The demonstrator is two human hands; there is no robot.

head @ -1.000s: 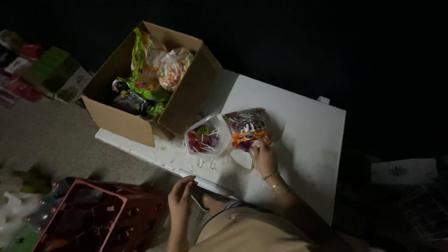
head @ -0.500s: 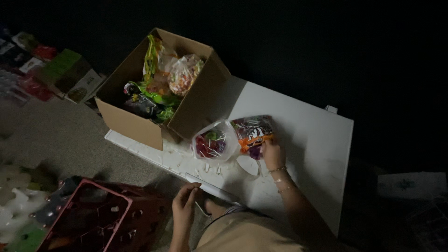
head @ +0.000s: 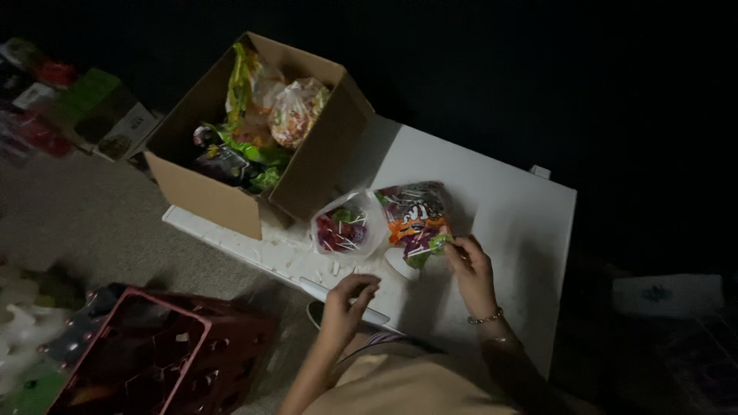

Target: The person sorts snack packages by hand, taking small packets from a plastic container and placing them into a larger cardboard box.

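From the head camera, the right hand (head: 470, 270) pinched the lower corner of a colourful candy bag (head: 415, 219) that lay flat on the white counter (head: 507, 207), thumb and fingers closed on its edge. Just beside that bag, to its left, sat a clear bag of lollipops (head: 344, 227), touching the side of an open cardboard box (head: 207, 192) stuffed with more sweet packets. The left hand (head: 350, 300) hovered over the counter's near edge, fingers curled loosely together and holding nothing I could make out. Small white bits lay scattered on the counter near it. A dark red crate (head: 146, 353) stood on the floor below.
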